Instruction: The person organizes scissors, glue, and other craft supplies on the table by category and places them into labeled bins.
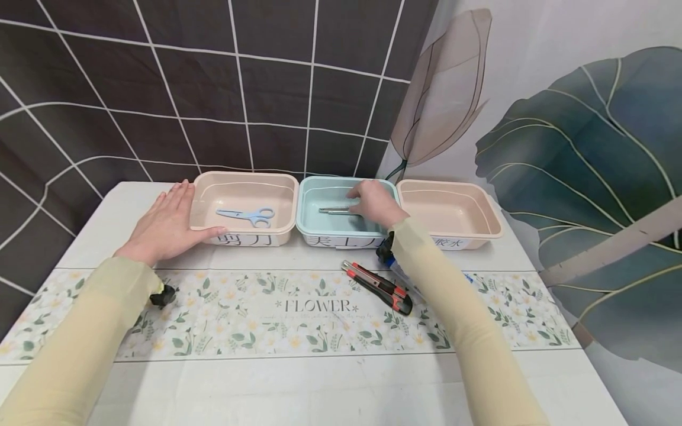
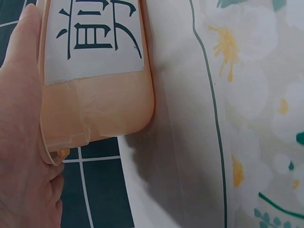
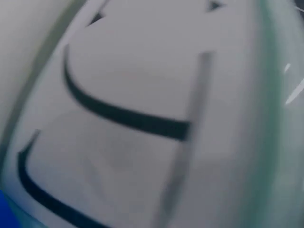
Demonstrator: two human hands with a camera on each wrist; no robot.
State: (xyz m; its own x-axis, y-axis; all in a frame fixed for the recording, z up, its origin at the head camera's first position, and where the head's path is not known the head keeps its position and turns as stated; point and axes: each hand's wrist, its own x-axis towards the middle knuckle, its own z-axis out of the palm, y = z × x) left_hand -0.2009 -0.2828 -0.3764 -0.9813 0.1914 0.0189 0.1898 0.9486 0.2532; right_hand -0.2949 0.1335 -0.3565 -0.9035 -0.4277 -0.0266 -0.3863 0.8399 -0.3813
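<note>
The right hand [image 1: 375, 203] is inside the light blue bin [image 1: 319, 223], fingers bent at the right end of a slim silver tool [image 1: 334, 210] whose long axis runs leftward from the fingertips; whether they grip it, I cannot tell. The left hand [image 1: 165, 225], fingers straight, rests on the leftmost pink bin [image 1: 245, 184]. On the tabletop [image 1: 298, 390], the red-and-black utility knife [image 1: 377, 287] lies on the wearer's side of the blue bin, slanting from metal tip at far left to near right; the right hand seems better placed for it.
</note>
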